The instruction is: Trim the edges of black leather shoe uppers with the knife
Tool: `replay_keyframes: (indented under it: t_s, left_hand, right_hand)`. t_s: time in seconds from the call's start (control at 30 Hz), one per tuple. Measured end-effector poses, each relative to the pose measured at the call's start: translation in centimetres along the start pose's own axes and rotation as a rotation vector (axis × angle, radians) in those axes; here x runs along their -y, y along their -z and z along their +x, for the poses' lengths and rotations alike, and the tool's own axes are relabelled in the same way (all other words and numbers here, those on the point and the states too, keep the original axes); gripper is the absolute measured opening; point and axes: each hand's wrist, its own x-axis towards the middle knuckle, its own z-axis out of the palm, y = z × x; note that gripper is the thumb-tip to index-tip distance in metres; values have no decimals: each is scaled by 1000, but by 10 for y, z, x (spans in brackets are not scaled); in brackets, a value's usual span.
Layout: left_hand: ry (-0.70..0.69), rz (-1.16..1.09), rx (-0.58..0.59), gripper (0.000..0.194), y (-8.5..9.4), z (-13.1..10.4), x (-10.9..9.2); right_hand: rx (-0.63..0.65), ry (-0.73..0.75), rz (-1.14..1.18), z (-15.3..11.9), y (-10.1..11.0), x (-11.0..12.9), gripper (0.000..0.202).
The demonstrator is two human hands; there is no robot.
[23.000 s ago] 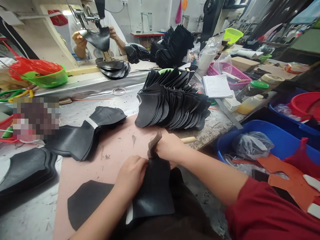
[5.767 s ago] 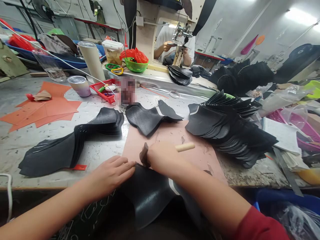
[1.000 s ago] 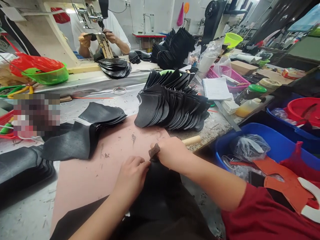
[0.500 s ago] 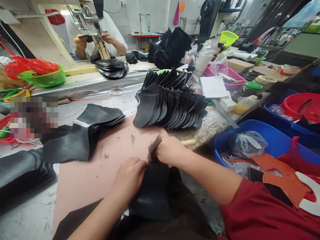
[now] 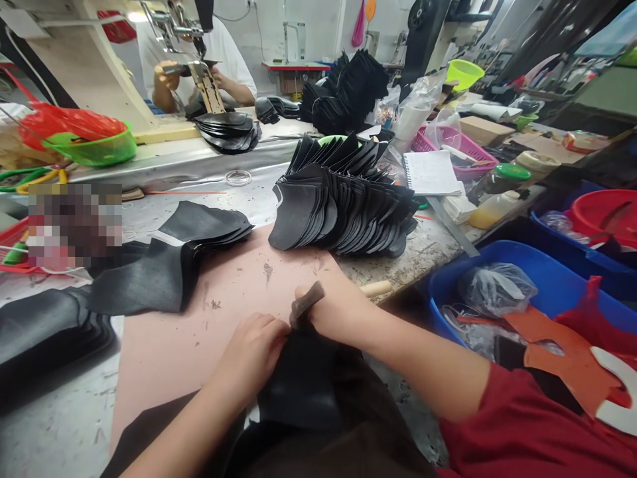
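Observation:
A black leather piece hangs over the near edge of the pink board. My left hand grips the upper left edge of this piece, its fingers bent together. Just right of it, my right hand is closed round a hammer, whose dark metal head sticks up at the thumb side and whose pale wooden handle shows beyond the wrist. The hammer head is close above the leather's top edge. The fingertips of both hands are partly hidden.
Stacked black pieces stand behind the board, and more lie at the left. A spiral notebook and glue bottle are at the right, above a blue tub. Across the table, a person works at a sewing machine.
The hammer head has tilted and come lower, nearer the leather. My left hand stays on the piece. The whole view has shifted slightly, and the person's hands opposite have moved a little.

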Motion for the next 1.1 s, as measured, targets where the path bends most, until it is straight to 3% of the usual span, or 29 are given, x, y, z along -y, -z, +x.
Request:
replay_keyframes:
  t_s: [0.17, 0.43, 0.6, 0.73, 0.87, 1.1]
  left_hand:
    - [-7, 15, 37, 22, 2, -6, 0]
    - [-18, 0, -1, 29, 1, -18, 3]
    - [-23, 12, -6, 29, 2, -24, 5]
    - [-20, 4, 32, 31, 3, -27, 8]
    - [-9, -19, 23, 31, 6, -31, 8]
    - [-9, -13, 37, 32, 10, -38, 9]
  right_hand:
    - [-12, -12, 6, -2, 1, 7, 21]
    - [9, 13, 15, -4, 0, 15, 23]
    - [121, 13, 40, -6, 4, 23, 23]
    - [56, 45, 59, -6, 2, 26, 24]
    - [126, 8, 70, -6, 2, 31, 24]
    - [111, 64, 43, -5, 2, 40, 23]
